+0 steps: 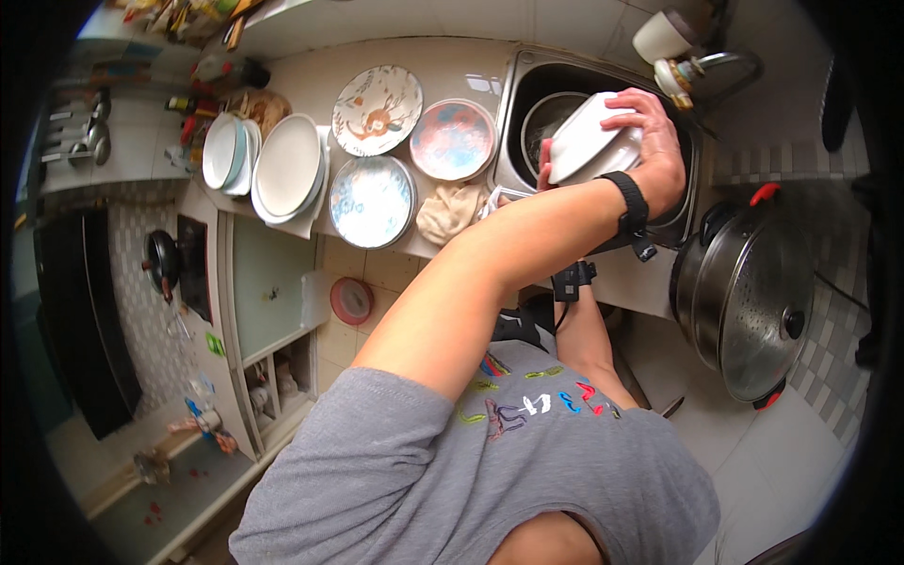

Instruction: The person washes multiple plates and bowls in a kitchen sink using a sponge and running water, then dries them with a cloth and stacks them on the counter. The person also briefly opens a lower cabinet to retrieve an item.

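Over the sink, my left hand (pixel 655 145) curls its fingers across a white ceramic dish (pixel 590 138), which is tilted on its side. A second white dish surface (pixel 616 157) shows just below it, partly under my left wrist. My left forearm crosses in front of my right one and hides most of my right hand (pixel 544 166). Only a few of its fingers show, against the dish's left edge. Inside the steel sink (pixel 503 152), a round metal pot or basin (pixel 531 116) lies beneath the dish.
Left of the sink stand a pink-blue plate (pixel 453 140), a deer-patterned plate (pixel 378 110), blue-patterned plates (pixel 372 201), a beige cloth (pixel 452 212) and stacked white dishes (pixel 288 164). A faucet (pixel 731 60) rises behind the sink; a large lidded pan (pixel 766 304) stands at right.
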`<state>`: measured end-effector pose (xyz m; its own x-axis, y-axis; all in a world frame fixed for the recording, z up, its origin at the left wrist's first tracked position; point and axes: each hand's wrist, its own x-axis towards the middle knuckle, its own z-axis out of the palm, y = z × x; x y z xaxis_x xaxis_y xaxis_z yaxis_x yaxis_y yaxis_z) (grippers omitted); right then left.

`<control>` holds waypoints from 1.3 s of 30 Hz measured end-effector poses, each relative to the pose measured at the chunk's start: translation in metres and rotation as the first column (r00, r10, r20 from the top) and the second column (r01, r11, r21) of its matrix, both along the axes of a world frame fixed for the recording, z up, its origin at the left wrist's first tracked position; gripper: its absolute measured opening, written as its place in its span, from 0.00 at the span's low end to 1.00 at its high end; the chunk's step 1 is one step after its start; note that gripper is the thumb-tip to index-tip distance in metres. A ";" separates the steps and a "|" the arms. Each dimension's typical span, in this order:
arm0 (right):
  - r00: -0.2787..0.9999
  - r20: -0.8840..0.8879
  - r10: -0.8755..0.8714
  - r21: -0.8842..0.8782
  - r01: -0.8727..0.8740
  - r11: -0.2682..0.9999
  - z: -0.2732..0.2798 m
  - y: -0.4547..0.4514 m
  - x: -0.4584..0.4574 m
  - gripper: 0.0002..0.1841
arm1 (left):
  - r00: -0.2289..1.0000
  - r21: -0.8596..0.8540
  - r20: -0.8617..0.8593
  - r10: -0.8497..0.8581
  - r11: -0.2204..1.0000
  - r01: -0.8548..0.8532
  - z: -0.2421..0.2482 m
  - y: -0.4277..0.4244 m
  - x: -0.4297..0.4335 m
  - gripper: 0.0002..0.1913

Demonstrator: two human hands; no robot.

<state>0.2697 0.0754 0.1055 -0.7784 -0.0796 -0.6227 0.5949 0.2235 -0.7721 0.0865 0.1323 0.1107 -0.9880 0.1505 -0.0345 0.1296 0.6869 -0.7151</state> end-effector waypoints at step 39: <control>0.847 -0.254 -0.466 -0.362 0.363 0.859 -0.066 -0.008 -0.114 0.38 | 0.899 0.714 0.405 -0.166 -0.556 -0.425 -0.081 -0.291 0.019 0.51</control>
<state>0.1559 0.0676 0.0394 -0.9296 0.1610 -0.3316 0.2865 -0.2507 -0.9247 0.1050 -0.1584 0.0297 -0.9559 0.1081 -0.2732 -0.2516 0.1787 0.9512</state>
